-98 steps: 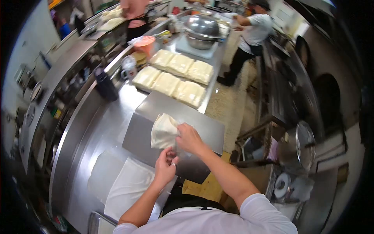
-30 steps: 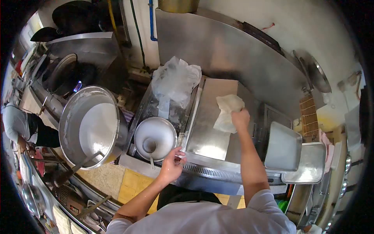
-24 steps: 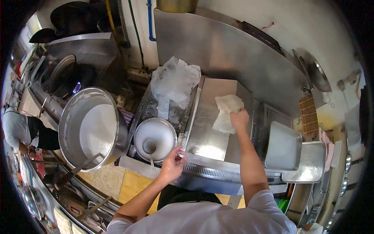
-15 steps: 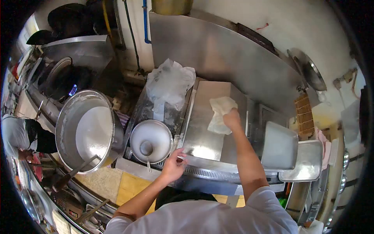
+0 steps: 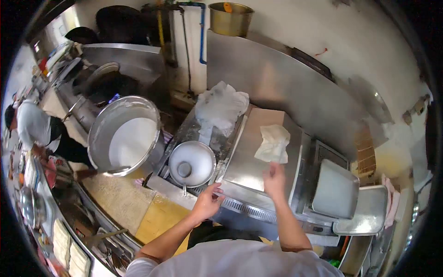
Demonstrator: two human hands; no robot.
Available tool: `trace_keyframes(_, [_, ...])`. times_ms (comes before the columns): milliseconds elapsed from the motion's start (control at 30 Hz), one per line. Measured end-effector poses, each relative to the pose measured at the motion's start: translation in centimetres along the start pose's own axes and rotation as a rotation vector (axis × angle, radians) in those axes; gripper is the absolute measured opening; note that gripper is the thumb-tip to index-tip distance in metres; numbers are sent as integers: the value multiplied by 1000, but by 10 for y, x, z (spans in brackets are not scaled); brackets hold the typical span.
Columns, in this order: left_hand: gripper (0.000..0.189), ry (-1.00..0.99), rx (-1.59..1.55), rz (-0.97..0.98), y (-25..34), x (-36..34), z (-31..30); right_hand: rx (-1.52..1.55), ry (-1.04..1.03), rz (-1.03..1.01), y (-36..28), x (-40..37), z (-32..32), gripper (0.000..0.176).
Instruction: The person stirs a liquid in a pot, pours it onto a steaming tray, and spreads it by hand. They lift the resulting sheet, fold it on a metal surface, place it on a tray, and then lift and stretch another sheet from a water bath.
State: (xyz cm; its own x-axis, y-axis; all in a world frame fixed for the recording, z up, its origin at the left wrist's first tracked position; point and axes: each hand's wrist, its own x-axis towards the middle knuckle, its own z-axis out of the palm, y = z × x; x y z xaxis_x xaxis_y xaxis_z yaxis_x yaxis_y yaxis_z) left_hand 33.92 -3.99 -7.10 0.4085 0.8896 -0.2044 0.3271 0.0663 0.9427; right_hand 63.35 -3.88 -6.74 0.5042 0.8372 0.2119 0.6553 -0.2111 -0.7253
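Note:
My right hand [image 5: 275, 179] is over the front of a steel box-shaped cover [image 5: 243, 152], its loosely bent fingertips right at the lower edge of a crumpled off-white cloth [image 5: 273, 144]. The cloth lies on the cover's sloping top. Nothing shows in my left hand [image 5: 208, 201], which hovers by the counter's front edge with thumb and fingers apart. Left of the cover, near that hand, sits a round metal pan [image 5: 203, 159] with white contents and a small ladle [image 5: 184, 170] in it.
A big metal pot [image 5: 96, 138] of white liquid stands at left. Behind the pan lies a pale crumpled cloth [image 5: 221, 105]. Two metal trays [image 5: 336, 189] [image 5: 364, 220] are at right. A brass-coloured pot [image 5: 230, 21] sits above the backsplash. Another person [image 5: 34, 122] bends at far left.
My right hand has let go of the cloth and drawn back toward me. The cloth stays on the steel cover. The view has shifted, and my left hand remains near the counter edge.

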Motion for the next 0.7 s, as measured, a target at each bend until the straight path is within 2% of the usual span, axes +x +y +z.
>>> trace_keyframes(33, [54, 28, -3, -5, -3, -10, 4, 112, -137, 73, -2, -23, 2, 41])
trace_keyframes(267, [54, 289, -3, -109, 14, -107, 45, 276, -578, -298, -36, -138, -6, 40])
trace_keyframes(300, [53, 347, 6, -96, 4, -124, 58, 316, -663, -278, -37, -148, -8, 38])
trace_keyframes(467, [51, 554, -54, -218, -4, -221, 99, 376, -895, -441, -42, -201, -17, 38])
trace_keyframes(500, [52, 607, 28, -208, -24, -238, 109, 381, -932, -461, -45, -212, -20, 37])
trace_keyframes(600, [53, 734, -103, -337, -28, -290, 127, 384, -1036, -582, -43, -242, -20, 40])
trace_keyframes(700, [51, 883, -92, -373, -30, -333, 144, 383, -1193, -673, -48, -274, -21, 43])
